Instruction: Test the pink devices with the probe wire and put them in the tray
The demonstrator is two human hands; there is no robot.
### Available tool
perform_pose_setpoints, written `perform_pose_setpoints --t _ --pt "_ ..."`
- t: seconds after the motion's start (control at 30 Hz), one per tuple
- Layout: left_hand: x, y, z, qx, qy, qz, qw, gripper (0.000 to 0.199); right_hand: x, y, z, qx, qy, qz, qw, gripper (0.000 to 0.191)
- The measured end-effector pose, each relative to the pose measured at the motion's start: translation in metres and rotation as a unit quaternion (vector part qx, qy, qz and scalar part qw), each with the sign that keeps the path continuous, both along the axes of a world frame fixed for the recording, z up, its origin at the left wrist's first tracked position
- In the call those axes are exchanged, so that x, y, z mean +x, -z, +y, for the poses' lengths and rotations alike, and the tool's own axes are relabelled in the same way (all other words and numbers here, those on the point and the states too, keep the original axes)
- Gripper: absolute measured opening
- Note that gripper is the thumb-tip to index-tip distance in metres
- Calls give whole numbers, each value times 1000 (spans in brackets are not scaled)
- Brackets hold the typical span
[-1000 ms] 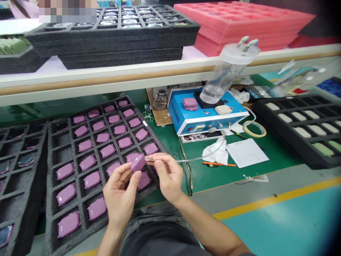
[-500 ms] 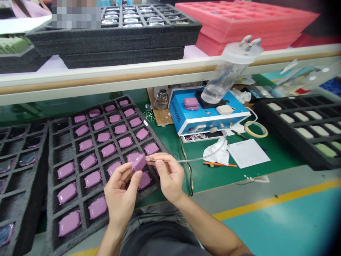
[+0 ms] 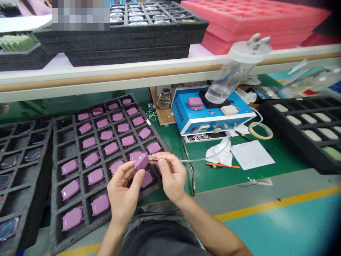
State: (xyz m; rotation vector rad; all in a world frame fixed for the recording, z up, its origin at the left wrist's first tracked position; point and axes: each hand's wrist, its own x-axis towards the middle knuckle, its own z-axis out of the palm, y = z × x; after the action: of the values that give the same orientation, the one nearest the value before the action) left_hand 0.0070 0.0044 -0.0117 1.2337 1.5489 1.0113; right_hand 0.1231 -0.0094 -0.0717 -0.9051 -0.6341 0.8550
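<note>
Two hands [image 3: 124,192], one tube [image 3: 197,161], one blue box [image 3: 215,115], one cylinder [image 3: 227,78], one bottle [image 3: 164,101], one tape roll [image 3: 268,136], one orange stick [image 3: 226,165]. One purple case [image 3: 141,161] is held, two are on the box, over twenty are in the middle tray [image 3: 61,149]; hands block an exact count. Right tray [image 3: 277,138] shows one green case [image 3: 331,153], at least six pale cases [image 3: 312,135].

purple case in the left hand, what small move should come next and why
Perhaps nudge the thin tubed tool slightly toward the edge of the purple case: the right hand aims its tip there, and the left hand grips the case. Whether they touch is too small to tell.
</note>
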Motion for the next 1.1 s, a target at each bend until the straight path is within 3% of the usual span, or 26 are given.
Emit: perform_pose_setpoints --t 0.53,0.7,0.8,0.9,1.0,1.1 --pt "1 4 -1 3 12 -16 1000 32 0 4 -2 -1 -5 3 1000 14" --pt "-2 -10 -14 4 28 -5 1000 19 -2 4 -16 -46 18 3 999 12" --pt "-35 -30 -1 47 24 83 995 17 -5 4 -17 -58 51 29 997 10" --pt "-94 -48 33 115 -17 264 958 16 -8 1 -17 -55 56 46 996 13" --pt "-149 -48 74 109 -56 372 920 29 -10 -2 -18 -60 60 47 995 16" --pt "-177 -39 100 49 -19 446 893 32 -9 -1 -19 -67 64 43 995 17"
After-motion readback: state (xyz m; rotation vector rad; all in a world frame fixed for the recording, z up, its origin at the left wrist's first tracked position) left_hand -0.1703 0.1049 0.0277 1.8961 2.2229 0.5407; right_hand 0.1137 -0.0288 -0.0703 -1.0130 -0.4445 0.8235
